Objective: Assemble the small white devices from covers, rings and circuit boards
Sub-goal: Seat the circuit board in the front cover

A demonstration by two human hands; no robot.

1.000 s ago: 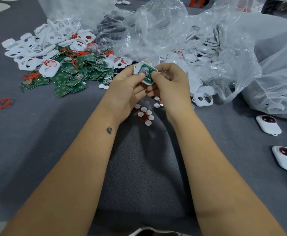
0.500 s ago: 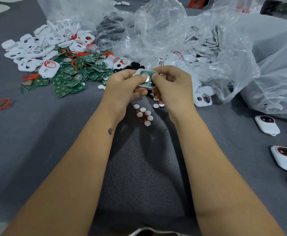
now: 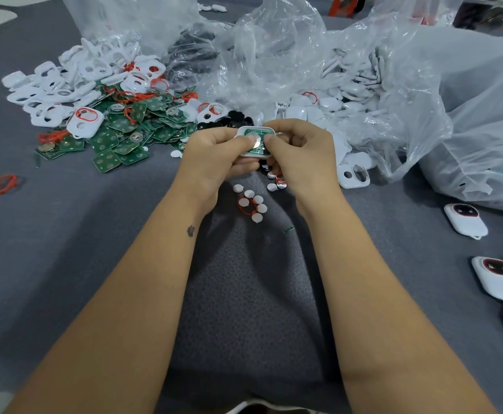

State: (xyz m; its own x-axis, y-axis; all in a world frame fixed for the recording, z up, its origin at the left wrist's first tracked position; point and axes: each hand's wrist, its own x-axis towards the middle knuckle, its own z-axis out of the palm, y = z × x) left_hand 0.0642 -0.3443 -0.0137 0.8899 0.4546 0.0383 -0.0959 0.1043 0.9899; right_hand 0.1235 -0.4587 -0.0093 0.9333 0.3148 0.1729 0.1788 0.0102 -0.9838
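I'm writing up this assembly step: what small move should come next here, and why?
Probably press the green circuit board down into the white cover. Both hands, left hand and right hand, hold the cover, thumbs on the board, and its back lies uncovered.

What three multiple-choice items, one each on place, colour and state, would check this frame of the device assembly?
1. Where does the pile of circuit boards lie?
A. to the person's left, beside the white covers
B. inside the plastic bag on the right
C. on the person's lap

2. What colour is the loose ring lying alone at far left on the grey cloth?
A. blue
B. red
C. yellow

3. How is the device being assembled held?
A. lying untouched on the cloth
B. by the right hand alone
C. by the left hand and the right hand together, thumbs on top

Key: 1 A, the green boards spread out left of the hands; 2 B, it is plainly red; 3 C, both hands grip it above the cloth.
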